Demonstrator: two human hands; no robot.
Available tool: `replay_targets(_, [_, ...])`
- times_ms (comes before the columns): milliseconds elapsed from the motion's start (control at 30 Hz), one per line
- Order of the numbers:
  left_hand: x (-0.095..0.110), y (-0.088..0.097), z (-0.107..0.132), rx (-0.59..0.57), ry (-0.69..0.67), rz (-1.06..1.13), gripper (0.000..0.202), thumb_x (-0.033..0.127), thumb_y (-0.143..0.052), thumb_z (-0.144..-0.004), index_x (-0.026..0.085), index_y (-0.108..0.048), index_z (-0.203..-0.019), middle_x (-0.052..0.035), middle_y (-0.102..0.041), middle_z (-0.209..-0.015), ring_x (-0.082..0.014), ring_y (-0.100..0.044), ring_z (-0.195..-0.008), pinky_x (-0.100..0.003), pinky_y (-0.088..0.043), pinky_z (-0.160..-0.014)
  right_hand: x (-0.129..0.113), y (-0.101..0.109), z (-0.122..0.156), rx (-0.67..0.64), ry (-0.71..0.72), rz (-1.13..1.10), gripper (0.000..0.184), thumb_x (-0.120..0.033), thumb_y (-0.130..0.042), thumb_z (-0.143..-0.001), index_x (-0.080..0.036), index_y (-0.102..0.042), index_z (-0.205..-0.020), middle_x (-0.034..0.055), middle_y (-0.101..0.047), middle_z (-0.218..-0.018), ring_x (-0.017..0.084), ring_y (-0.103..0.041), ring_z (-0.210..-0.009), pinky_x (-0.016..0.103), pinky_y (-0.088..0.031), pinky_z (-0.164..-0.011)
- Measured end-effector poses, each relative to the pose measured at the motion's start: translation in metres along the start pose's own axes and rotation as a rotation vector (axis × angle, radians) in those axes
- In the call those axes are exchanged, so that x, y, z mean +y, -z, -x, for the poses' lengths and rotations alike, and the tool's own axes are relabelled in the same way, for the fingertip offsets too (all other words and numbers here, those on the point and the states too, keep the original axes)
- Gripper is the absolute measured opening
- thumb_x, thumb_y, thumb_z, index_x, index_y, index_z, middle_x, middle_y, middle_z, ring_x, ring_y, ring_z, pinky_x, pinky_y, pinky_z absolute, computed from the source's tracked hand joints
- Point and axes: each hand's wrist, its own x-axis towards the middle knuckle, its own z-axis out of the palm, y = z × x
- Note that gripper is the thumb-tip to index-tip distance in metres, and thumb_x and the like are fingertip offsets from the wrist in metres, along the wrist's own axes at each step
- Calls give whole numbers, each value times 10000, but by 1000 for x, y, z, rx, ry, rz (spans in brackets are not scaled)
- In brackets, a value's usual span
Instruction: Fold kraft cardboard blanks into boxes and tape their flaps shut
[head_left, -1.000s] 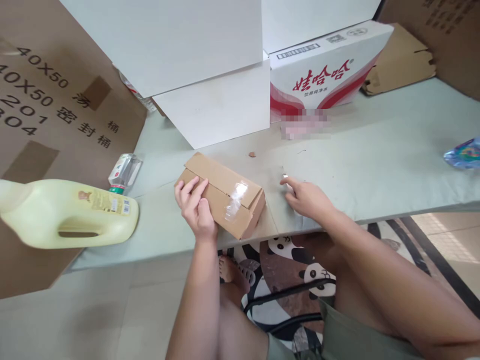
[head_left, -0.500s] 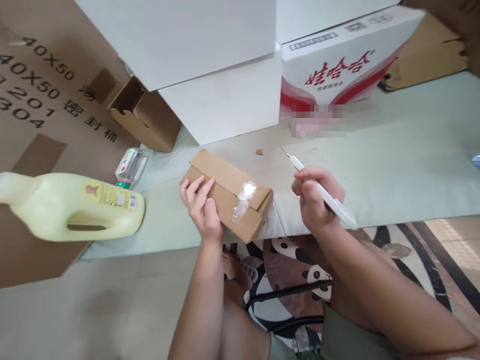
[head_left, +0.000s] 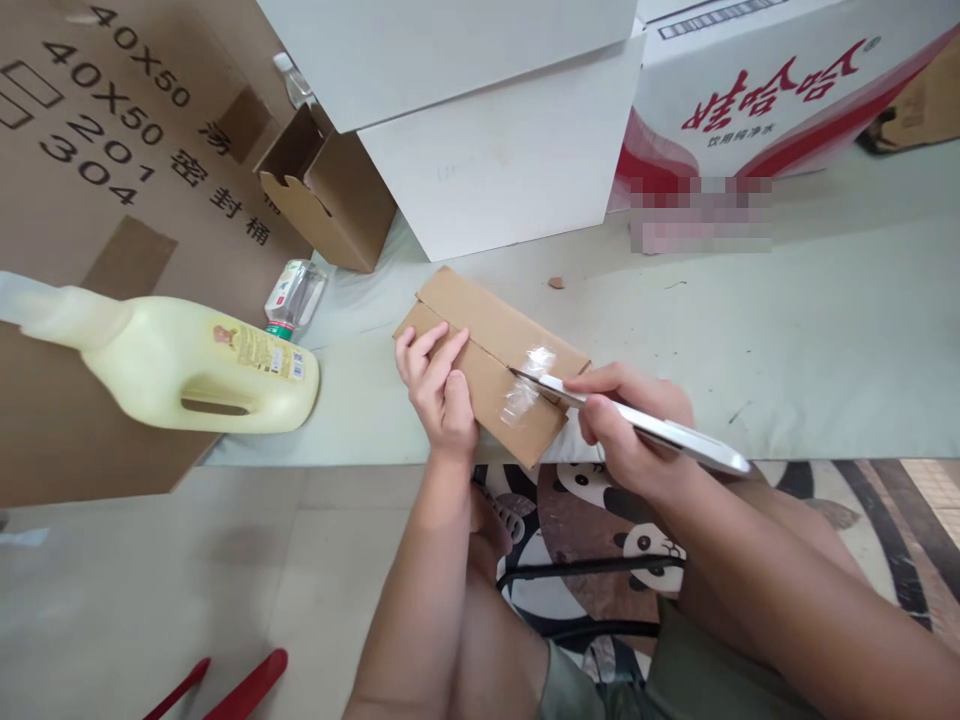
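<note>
A small closed cardboard box (head_left: pixel 480 320) lies slanted near the front edge of the cloth-covered table. Clear tape (head_left: pixel 517 402) crosses the seam between its flaps, close to the right end. My left hand (head_left: pixel 441 385) grips the box's near side, fingers bent over its top. In my right hand (head_left: pixel 637 415) is a white utility knife (head_left: pixel 667 430), held like a pen. The blade tip is at the seam, just beside the tape; how deep it goes I cannot tell.
On the left lie a yellow jug (head_left: pixel 217 365) and a clear bottle (head_left: pixel 296 295). Behind stand an open carton (head_left: pixel 345 200), white boxes (head_left: pixel 495 170) and a red-and-white carton (head_left: pixel 750 110). A brown scrap (head_left: pixel 556 283) lies past the box. Red pieces (head_left: pixel 247 685) show at lower left.
My right hand has brought the knife leftward from beside the box onto its seam by the tape. The left hand keeps its hold. The whole view has shifted.
</note>
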Motion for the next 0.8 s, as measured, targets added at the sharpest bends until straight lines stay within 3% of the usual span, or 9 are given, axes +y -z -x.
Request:
replay_targets(200, [2, -1, -1, 6, 11, -13, 399, 223, -435, -891, 206, -778, -1095, -82, -671, -1202, -258, -481, -1310, -486, -305, -1210, -8, 0, 3, 28, 66, 59, 168, -218, -531, -907, -213, -663, -804, -53, -550, -503, 75, -443, -398, 236, -331, -418])
replay_targets(500, [0, -2, -3, -7, 42, -57, 400, 228, -446, -881, 227, -790, -1083, -73, -676, -1200, -264, -475, -1320, -504, -303, -1205, -10, 7, -2, -2, 6, 66, 217, -220, -514, -910, -222, -643, -735, -51, -510, -488, 83, -430, -395, 251, -338, -425])
replay_targets(600, [-3, -1, -2, 15, 27, -21, 384, 274, -465, -898, 223, -787, -1103, -80, -680, -1201, -272, -477, -1319, -508, -304, -1203, -6, 14, 2, 107, 62, -15, 262, -310, -520, -938, -254, -665, -727, -33, -531, -475, 108, -438, -368, 284, -333, -382])
replay_targets(667, [-6, 2, -2, 16, 14, -8, 393, 336, -464, -919, 216, -780, -1120, -85, -681, -1207, -279, -480, -1324, -510, -307, -1203, 2, 16, 4, 252, 72, -121, 263, -383, -517, -959, -273, -680, -785, -23, -552, -493, 134, -479, -369, 298, -337, -356])
replay_targets(733, [-12, 5, -1, 4, 8, -3, 422, 409, -453, -935, 212, -774, -1127, -88, -679, -1216, -285, -479, -1331, -512, -308, -1203, 16, 17, 3, 389, 67, -193, 264, -455, -505, -972, -281, -675, -871, -18, -578, -539, 156, -541, -406, 305, -380, -370])
replay_targets(800, [-18, 10, -2, -8, 15, 22, 450, 466, -447, -938, 213, -770, -1124, -89, -675, -1226, -288, -475, -1344, -508, -307, -1204, 37, 18, -2, 419, 28, -127, 272, -496, -503, -972, -276, -664, -964, -6, -632, -625, 173, -617, -498, 315, -455, -441])
